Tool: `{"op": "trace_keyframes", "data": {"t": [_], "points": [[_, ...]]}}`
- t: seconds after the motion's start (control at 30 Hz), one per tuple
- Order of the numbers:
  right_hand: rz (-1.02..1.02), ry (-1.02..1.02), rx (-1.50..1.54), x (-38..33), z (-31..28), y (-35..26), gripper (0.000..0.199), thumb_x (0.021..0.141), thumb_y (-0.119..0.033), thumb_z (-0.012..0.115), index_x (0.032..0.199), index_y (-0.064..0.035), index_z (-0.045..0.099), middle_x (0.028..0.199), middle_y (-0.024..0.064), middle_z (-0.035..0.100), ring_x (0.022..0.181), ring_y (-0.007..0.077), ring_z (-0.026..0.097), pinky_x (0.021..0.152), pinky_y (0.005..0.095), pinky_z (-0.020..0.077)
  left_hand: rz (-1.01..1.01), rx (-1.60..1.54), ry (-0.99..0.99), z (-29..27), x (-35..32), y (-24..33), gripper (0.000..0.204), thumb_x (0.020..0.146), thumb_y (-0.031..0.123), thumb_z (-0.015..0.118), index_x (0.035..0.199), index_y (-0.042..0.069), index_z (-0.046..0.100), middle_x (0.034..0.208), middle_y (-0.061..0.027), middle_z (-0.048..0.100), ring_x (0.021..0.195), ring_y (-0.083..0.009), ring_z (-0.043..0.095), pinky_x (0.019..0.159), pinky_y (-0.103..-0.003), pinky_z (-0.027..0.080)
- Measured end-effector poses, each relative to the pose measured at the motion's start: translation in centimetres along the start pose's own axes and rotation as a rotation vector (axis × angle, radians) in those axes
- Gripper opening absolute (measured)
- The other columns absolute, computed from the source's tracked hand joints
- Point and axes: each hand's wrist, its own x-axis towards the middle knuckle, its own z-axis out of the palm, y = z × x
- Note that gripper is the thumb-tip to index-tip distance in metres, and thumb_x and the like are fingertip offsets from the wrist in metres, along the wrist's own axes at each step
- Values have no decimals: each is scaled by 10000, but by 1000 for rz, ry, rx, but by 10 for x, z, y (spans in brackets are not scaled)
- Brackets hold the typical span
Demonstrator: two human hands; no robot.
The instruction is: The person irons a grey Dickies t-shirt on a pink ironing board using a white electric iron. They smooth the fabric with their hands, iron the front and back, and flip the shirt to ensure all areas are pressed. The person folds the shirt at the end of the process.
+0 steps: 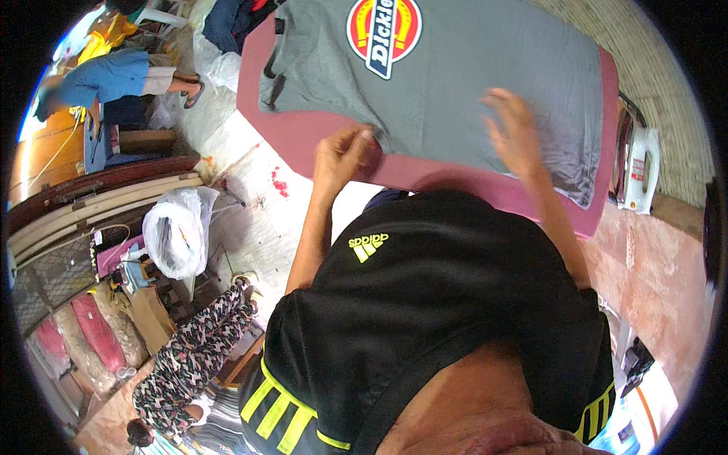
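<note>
A padded ironing board [303, 136] with a dusty-pink cover fills the twelve o'clock part of the view, over a pale, stained floor [258, 227]. A white iron [639, 168] stands at three o'clock, just off the board's end. At nine o'clock lie a white plastic bag [178, 231] and stacked wooden slats [98, 205]; another person in blue [106, 80] bends at ten o'clock, and someone in patterned trousers [197, 349] sits at seven.

A grey T-shirt [470, 83] with a round emblem lies spread flat on the board. The left hand [343, 155], toward eleven o'clock from the black-shirted torso, pinches the shirt's near hem between thumb and curled fingers. The right hand [514, 133], at one o'clock, looks motion-blurred; it seems to rest palm down on the cloth with fingers spread wide, holding nothing.
</note>
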Motion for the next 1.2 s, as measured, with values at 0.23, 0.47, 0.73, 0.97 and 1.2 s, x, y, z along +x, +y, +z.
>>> {"op": "trace_keyframes", "data": {"t": [0.23, 0.47, 0.73, 0.97, 1.2], "points": [[-221, -196, 71, 76, 76, -61, 321, 879, -197, 666, 1189, -118, 643, 1376, 53, 529, 1327, 281, 442, 1053, 445, 388, 623, 982, 807, -101, 78, 11, 200, 845, 218, 722, 892, 24, 702, 911, -181, 652, 934, -354, 603, 856, -441, 456], [-199, -326, 43, 77, 65, -62, 377, 882, -210, 658, 1247, -123, 613, 1409, 61, 501, 1346, 289, 420, 1072, 463, 363, 243, 486, 616, -176, 137, -32, 351, 919, 286, 667, 813, -48, 663, 636, -177, 639, 559, -301, 597, 580, -396, 461], [-248, -388, -6, 83, 64, -76, 437, 869, -248, 670, 1293, -171, 598, 1456, 48, 457, 1374, 303, 376, 1088, 481, 329, 41, 942, 621, -178, 132, -18, 455, 907, 487, 615, 822, 41, 640, 749, -212, 668, 757, -426, 652, 685, -496, 489], [-367, -414, -59, 90, 87, -110, 433, 868, -273, 658, 1297, -253, 605, 1473, -17, 452, 1377, 282, 371, 1090, 461, 320, 7, 1042, 613, -183, 131, -24, 396, 920, 471, 610, 904, 75, 631, 758, -162, 691, 754, -402, 668, 690, -520, 478], [-349, -431, -17, 89, 90, -104, 430, 857, -289, 667, 1282, -263, 611, 1478, -27, 450, 1378, 278, 371, 1094, 464, 318, 643, 897, 245, -45, 156, 16, 502, 899, 357, 644, 1303, 81, 532, 1420, -154, 483, 1312, -385, 434, 992, -538, 356]]}}
